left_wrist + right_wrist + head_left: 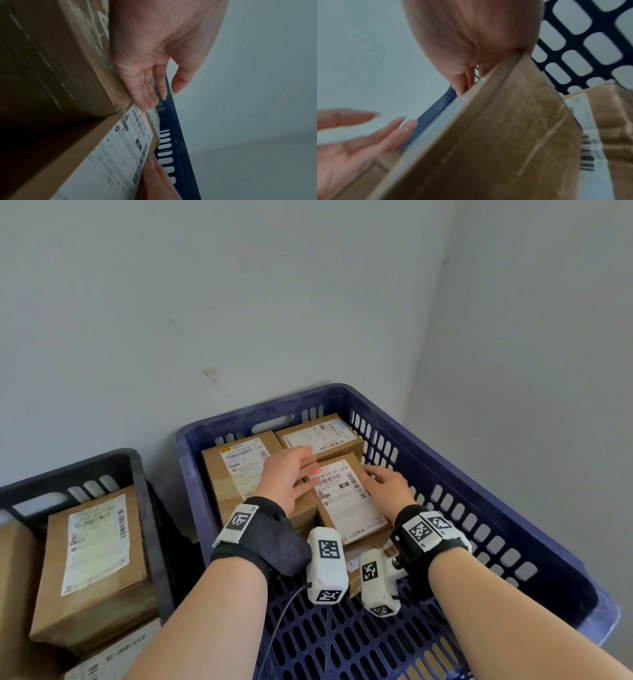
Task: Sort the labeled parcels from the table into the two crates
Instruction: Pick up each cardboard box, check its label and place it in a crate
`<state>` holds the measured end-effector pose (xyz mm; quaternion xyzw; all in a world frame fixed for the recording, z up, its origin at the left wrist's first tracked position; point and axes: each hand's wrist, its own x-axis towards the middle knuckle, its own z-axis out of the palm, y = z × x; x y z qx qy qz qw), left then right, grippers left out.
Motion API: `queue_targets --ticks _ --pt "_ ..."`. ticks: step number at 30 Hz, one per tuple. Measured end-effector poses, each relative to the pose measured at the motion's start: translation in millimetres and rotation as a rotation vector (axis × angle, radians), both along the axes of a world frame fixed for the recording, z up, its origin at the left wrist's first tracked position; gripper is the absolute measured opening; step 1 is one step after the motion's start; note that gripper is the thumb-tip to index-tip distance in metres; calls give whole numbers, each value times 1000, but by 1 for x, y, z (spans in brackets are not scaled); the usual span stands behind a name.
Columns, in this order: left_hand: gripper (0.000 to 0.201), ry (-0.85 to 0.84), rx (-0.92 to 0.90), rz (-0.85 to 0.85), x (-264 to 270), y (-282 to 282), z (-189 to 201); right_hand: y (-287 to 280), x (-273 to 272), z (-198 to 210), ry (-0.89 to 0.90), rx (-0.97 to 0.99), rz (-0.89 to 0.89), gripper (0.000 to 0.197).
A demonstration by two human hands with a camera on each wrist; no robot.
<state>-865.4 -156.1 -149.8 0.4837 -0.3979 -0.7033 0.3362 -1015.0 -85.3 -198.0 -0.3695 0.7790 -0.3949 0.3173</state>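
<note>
Nearest the head camera: two bare forearms, each with a black wrist strap carrying white marker blocks.

Blue crate (455, 474), largest item, slotted walls and slotted floor, stands in the room corner. Near half of its floor is bare; parcels fill the far half.

Black crate (142, 508) stands just left of the blue one, walls touching or nearly so. It holds a big labelled box (92, 563) lying flat, plus parts of further boxes at its near and left edges.

Inside the blue crate, far left corner: large brown parcel (233, 474), label up. Far right corner: flat parcel (322, 436), label up.

Parcel N118-01 J14 (346, 498), smaller, label up, lies in front of the flat one and against the large parcel's right side, resting on another box of which only an edge shows.

Left hand (291, 477): fingers straight and together, laid flat across the large parcel's top with the tips on the left edge of N118-01 J14; grip spread, nothing pinched.

Right hand (385, 486): holds the right edge of N118-01 J14, thumb on the label face. The right wrist view shows the fingers (462, 79) bent over the far edge.
</note>
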Motion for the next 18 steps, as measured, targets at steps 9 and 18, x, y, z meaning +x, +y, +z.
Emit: queue_targets --ticks 9,18 --pt "29 1 -21 137 0 -6 -3 1 12 12 332 17 166 68" --pt "25 -23 -27 158 0 -5 -2 -1 18 14 563 380 300 112"
